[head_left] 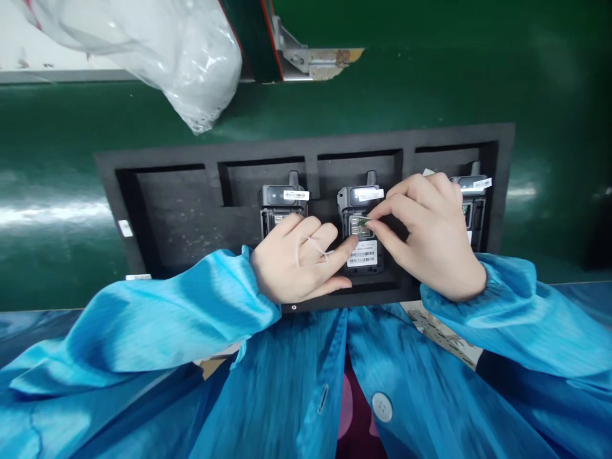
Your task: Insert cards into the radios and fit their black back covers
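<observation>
Much of the middle device [362, 233] is hidden: the right hand [430, 239] covers its 3 o'clock edge and the left hand [299, 264] overlaps its 9 o'clock side, so only the top cap, a white strip label, the open back bay and a barcode label [362, 256] show. It sits upright in the third pocket from 9 o'clock of a black foam tray [167, 210], near the tray's 6 o'clock edge. The right hand's thumb and forefinger are pinched shut on a tiny pale-green piece [364, 221] over the open bay; what the piece is cannot be made out. The left hand rests on the tray with its forefinger stretched toward 3 o'clock, its tip touching the device at the barcode label, the other fingers [306, 233] loosely curled and gripping nothing; a thin clear band crosses its back. At 9 o'clock of it, a second device [282, 207] stands in the next pocket, its lower half under the left hand. At 3 o'clock, a third device [473, 201] is mostly hidden behind the right hand. The pocket farthest toward 9 o'clock holds no device. The tray lies on a green worktop [57, 166]; a crumpled clear plastic bag [191, 57] hangs in at 11 o'clock, cut off by the frame, beside a metal bracket [310, 60]. Blue sleeves [167, 319] fill the 6 o'clock edge
</observation>
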`<action>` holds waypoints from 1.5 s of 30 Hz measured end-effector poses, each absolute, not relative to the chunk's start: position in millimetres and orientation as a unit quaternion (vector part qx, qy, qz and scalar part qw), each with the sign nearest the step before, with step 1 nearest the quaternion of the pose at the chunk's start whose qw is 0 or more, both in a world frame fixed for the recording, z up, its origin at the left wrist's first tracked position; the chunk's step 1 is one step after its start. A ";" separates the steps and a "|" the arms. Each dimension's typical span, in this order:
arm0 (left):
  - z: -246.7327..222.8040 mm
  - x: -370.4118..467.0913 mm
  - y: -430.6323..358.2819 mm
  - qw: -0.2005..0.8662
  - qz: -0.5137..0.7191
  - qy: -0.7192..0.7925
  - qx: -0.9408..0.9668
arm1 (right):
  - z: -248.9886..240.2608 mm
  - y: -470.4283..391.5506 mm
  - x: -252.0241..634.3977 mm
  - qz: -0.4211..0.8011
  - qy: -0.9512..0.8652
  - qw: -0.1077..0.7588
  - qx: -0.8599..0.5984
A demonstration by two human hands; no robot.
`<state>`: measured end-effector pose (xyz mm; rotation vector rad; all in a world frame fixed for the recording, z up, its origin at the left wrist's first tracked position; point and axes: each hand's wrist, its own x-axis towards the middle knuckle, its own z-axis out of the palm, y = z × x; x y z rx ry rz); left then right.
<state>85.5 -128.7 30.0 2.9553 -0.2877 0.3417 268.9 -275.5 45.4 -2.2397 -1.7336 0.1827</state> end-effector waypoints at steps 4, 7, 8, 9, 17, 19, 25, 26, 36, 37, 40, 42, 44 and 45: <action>29.3 86.1 -130.1 0.081 0.121 -0.092 0.985 | 53.2 -283.1 272.0 0.048 -0.602 0.165 -0.780; 28.9 85.9 -131.5 0.085 0.121 -0.086 0.985 | 58.5 -295.2 272.6 0.025 -0.628 0.162 -0.761; 28.8 85.8 -131.9 0.085 0.120 -0.087 0.985 | 58.9 -299.8 272.1 0.020 -0.646 0.149 -0.749; 28.8 85.5 -132.1 0.085 0.119 -0.088 0.985 | 58.5 -304.2 271.5 0.014 -0.665 0.133 -0.735; 27.9 86.0 -132.3 0.067 0.148 -0.088 0.983 | 51.2 -315.0 267.4 -0.026 -0.706 0.053 -0.706; 28.2 87.3 -132.9 0.053 0.143 -0.084 0.985 | 51.8 -313.1 266.6 -0.030 -0.692 0.063 -0.719; 28.8 87.2 -135.5 0.033 0.142 -0.062 0.987 | 50.0 -309.2 264.3 -0.035 -0.660 0.024 -0.750; 28.6 87.1 -135.9 0.024 0.143 -0.050 0.988 | 49.7 -309.3 263.9 -0.044 -0.664 0.015 -0.746; 27.0 88.9 -139.6 -0.003 0.127 -0.010 0.992 | 48.5 -309.8 263.7 -0.062 -0.668 0.017 -0.742; 27.1 88.8 -139.9 -0.003 0.122 -0.006 0.993 | 47.1 -309.1 263.5 -0.067 -0.669 0.016 -0.740; 27.9 89.7 -140.1 -0.006 0.114 -0.001 0.993 | 43.9 -306.9 263.1 -0.076 -0.677 0.008 -0.732; 28.6 91.5 -139.8 -0.008 0.117 -0.001 0.993 | 43.7 -306.3 263.0 -0.072 -0.681 0.002 -0.729; 29.1 93.1 -139.1 -0.010 0.121 -0.001 0.993 | 44.8 -307.6 262.8 -0.062 -0.679 0.007 -0.731; 29.1 93.6 -138.7 -0.013 0.124 -0.002 0.992 | 45.6 -309.2 262.7 -0.057 -0.676 0.014 -0.734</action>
